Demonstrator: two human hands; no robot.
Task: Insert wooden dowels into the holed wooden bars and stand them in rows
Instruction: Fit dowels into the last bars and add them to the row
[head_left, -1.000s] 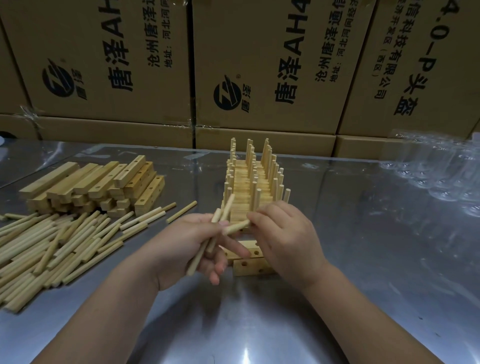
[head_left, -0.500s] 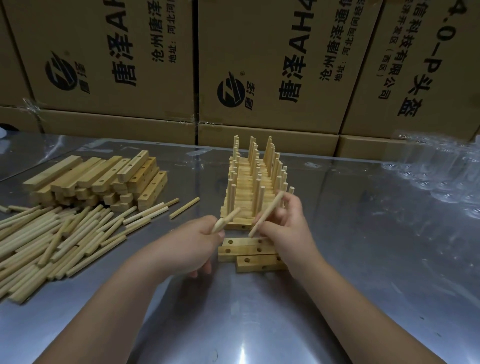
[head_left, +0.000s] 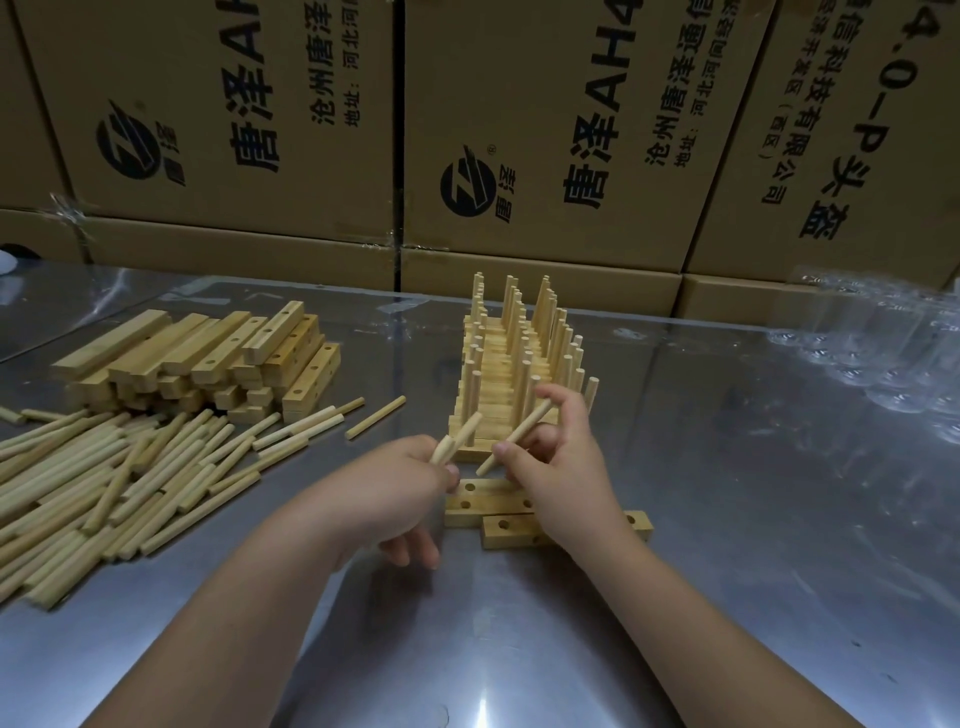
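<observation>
The dowel (head_left: 514, 439) was tilted, pinched in the right hand's (head_left: 563, 467) curled fingers, with its tip just above two holed bars (head_left: 483, 506) lying flat on the table (head_left: 727, 519). The left hand (head_left: 395, 488) gripped spare dowels (head_left: 460, 436). The step was insertion, and next the tip needed aligning with a hole. Finished rows (head_left: 514, 364) stood behind. The cardboard boxes (head_left: 545, 130) were shut, contents unseen. The clear things (head_left: 883, 353) at right were perhaps cups.

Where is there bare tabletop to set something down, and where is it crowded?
Bare: steel table right of the finished rows, up to the clear plastic; also the near strip in front of the two lying bars. Crowded: the left side, with loose dowels and stacked bars.
</observation>
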